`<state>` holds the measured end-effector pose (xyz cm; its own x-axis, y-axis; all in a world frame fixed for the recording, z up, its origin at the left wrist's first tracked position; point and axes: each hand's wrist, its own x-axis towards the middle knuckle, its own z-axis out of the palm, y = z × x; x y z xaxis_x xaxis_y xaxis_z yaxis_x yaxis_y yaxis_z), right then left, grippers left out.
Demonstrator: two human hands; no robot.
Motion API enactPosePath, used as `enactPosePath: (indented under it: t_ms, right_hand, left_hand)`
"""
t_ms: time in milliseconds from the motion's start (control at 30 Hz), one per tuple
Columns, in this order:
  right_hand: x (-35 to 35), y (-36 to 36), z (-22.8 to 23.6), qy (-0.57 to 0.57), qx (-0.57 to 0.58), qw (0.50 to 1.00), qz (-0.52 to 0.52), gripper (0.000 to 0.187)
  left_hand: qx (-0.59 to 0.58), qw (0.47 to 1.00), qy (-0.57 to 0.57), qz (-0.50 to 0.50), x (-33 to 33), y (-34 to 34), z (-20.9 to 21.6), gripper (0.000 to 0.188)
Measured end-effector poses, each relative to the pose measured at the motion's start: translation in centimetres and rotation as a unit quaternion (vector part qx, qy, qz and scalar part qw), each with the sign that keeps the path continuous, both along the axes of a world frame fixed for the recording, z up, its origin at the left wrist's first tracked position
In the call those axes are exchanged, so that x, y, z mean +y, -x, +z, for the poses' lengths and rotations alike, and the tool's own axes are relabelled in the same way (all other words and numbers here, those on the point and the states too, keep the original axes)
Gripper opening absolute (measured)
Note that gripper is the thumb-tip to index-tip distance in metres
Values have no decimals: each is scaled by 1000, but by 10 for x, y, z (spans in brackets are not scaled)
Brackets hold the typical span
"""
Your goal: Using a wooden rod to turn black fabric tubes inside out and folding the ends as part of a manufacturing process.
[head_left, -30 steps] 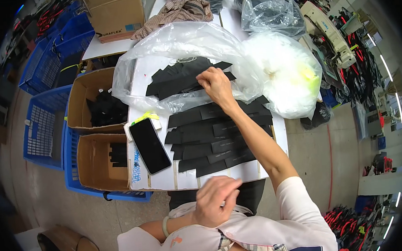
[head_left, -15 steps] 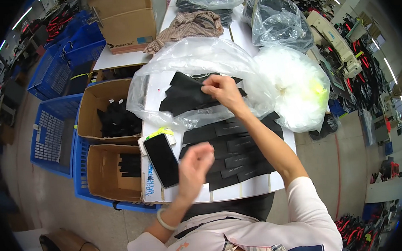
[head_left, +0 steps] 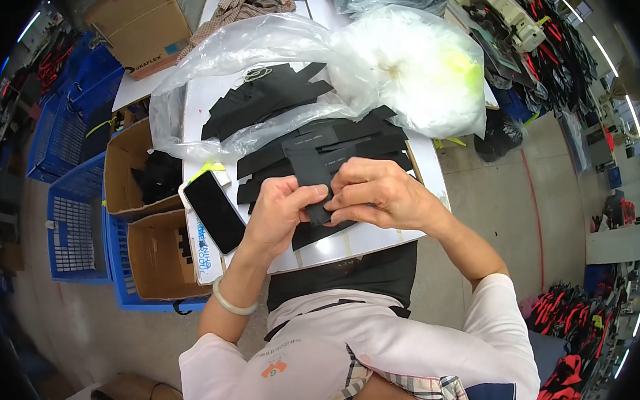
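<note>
Flat black fabric strip (head_left: pixel 309 169) extends forward from left hand (head_left: pixel 277 211) and right hand (head_left: pixel 380 193), both pinching its near end, fingers curled.

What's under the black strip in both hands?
Below the held black strip, between left hand and right hand, overlapping black strips lie on the white table. Whatever sits directly beneath it is covered.
</note>
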<state>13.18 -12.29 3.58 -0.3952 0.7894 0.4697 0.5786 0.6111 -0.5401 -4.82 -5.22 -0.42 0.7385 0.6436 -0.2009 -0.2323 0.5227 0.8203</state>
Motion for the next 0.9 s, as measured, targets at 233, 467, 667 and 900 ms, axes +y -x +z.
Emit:
enactPosePath:
  t_ms: [233,467,667,900]
  right_hand:
    - [-25,2,-10,-47,-30,998,-39,45]
    - [-45,0,-19,239,322,909,-110,39]
    - [-66,16,-36,283,364,876,-144,23]
    - [-94,24,-48,237,332,892,-197,16]
  left_hand:
    - [-5,994,99,-46,-18,-12,0,26]
    - [86,926,-362,70,-26,-5,-2,22]
    - [94,965,-243,-22,-38,4,-14,13]
    - [80,993,-83,-20,-72,24,-23,13]
